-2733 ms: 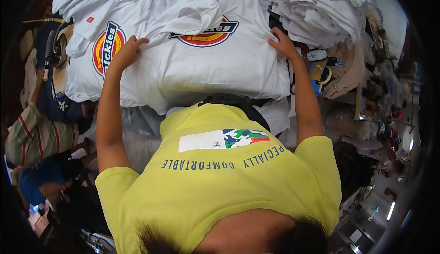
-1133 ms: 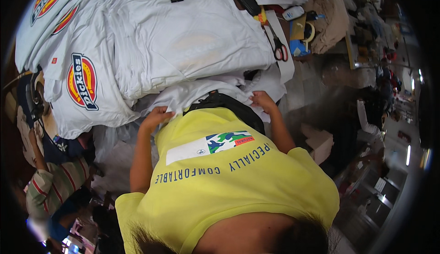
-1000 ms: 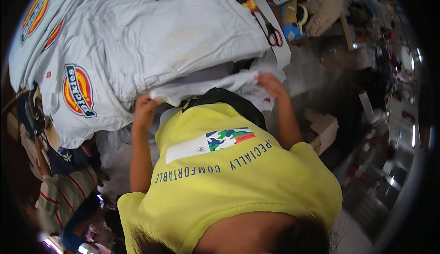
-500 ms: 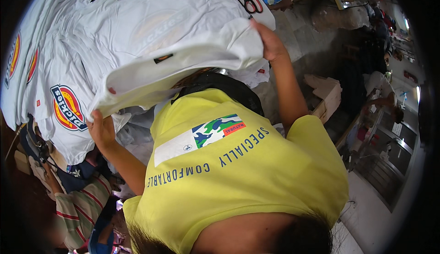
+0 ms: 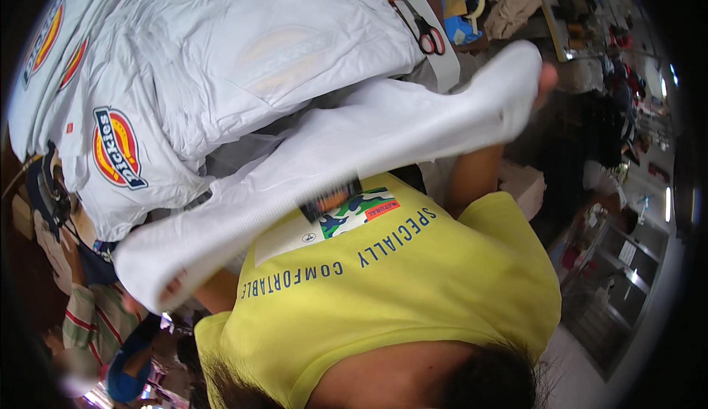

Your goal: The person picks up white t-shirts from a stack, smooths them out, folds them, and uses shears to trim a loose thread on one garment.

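A white T-shirt (image 5: 324,147) is stretched across in front of me, blurred by motion, its dark neck label hanging toward my yellow shirt (image 5: 398,276). My left hand (image 5: 132,306) grips the cloth at its lower left end; the shirt hides most of that hand. At the upper right end my right hand (image 5: 546,82) holds the other side, with only reddish fingertips showing past the fabric. Just beyond lies a pile of white T-shirts (image 5: 295,18), some bearing a red, yellow and dark blue print (image 5: 118,149).
Black-and-red scissors (image 5: 429,39) rest at the pile's right edge, near a roll of tape (image 5: 476,2) and a blue packet (image 5: 460,31). A cardboard box (image 5: 521,184) stands past my right arm. At lower left is a person in a striped top (image 5: 94,320).
Both hands have moved farther apart, the right one up and rightward, the left one down and leftward. The T-shirt has swung nearer my chest, pulled wide, and its outside now faces up.
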{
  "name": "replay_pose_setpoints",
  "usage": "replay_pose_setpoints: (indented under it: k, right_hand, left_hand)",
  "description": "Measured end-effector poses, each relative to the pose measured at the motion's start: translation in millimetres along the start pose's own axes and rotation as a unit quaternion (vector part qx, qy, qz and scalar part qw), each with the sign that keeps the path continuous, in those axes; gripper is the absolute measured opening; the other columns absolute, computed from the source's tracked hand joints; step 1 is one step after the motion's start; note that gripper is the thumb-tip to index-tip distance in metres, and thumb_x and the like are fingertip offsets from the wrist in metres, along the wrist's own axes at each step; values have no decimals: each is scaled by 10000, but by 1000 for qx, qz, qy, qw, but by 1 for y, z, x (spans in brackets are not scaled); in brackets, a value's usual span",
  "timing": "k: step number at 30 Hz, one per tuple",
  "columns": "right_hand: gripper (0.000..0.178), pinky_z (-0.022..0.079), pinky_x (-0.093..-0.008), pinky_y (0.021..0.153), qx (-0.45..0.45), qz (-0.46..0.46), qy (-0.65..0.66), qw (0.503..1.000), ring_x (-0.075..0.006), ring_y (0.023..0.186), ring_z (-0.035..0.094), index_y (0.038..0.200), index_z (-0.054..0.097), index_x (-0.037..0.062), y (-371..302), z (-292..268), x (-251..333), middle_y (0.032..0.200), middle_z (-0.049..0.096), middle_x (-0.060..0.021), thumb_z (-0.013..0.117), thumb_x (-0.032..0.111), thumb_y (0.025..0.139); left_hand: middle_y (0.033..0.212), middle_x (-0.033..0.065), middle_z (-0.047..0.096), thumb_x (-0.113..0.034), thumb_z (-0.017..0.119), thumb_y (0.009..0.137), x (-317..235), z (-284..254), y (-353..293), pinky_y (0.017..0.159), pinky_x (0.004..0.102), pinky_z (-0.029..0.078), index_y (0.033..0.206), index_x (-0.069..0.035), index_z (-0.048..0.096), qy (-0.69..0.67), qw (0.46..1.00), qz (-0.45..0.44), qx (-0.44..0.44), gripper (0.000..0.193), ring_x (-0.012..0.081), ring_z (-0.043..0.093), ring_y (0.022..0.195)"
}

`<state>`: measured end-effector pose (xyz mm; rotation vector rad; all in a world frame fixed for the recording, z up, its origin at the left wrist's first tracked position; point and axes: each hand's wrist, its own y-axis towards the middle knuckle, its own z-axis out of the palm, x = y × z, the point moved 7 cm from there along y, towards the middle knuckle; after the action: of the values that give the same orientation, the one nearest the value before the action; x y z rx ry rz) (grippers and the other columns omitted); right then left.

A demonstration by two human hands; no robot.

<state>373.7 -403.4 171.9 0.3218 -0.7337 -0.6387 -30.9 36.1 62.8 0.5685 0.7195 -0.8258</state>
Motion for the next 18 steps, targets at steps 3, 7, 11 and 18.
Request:
replay_pose_setpoints:
  k: [3, 7, 11, 18]
  right_hand:
    - [392, 400, -412, 935, -86, 100, 152, 980, -294, 1047, 530, 1175, 432, -63, 70, -73, -29, 1167, 505, -209, 397, 228, 915]
    - [315, 418, -349, 882, -171, 223, 70, 957, -237, 981, 569, 1066, 553, -29, 129, -240, -124, 1060, 595, -150, 473, 188, 853]
    - [239, 436, -338, 902, -269, 271, -12, 924, -243, 957, 582, 1008, 515, -73, 147, -273, -154, 1009, 601, -165, 444, 87, 845]
    - [220, 428, -355, 910, -449, 248, -158, 844, -249, 942, 579, 991, 525, -69, 143, -326, -169, 999, 604, -160, 486, 59, 816]
  left_hand:
    - [937, 92, 602, -393, 446, 878, 32, -30, 64, 925, 445, 321, 818, -84, 589, -59, 985, -15, -162, 346, 233, 554, 921]
    - [1157, 166, 537, -372, 449, 888, 90, 29, 172, 981, 412, 328, 1133, 43, 498, -243, 949, -197, 47, 485, 291, 482, 1110]
    - [1172, 219, 506, -395, 466, 873, 141, -20, 216, 985, 423, 333, 1144, 100, 461, -216, 935, -281, 1, 564, 315, 476, 1113]
    - [1179, 218, 500, -389, 460, 877, 178, -50, 234, 978, 407, 355, 1169, 102, 436, -140, 936, -274, -170, 572, 305, 488, 1105]
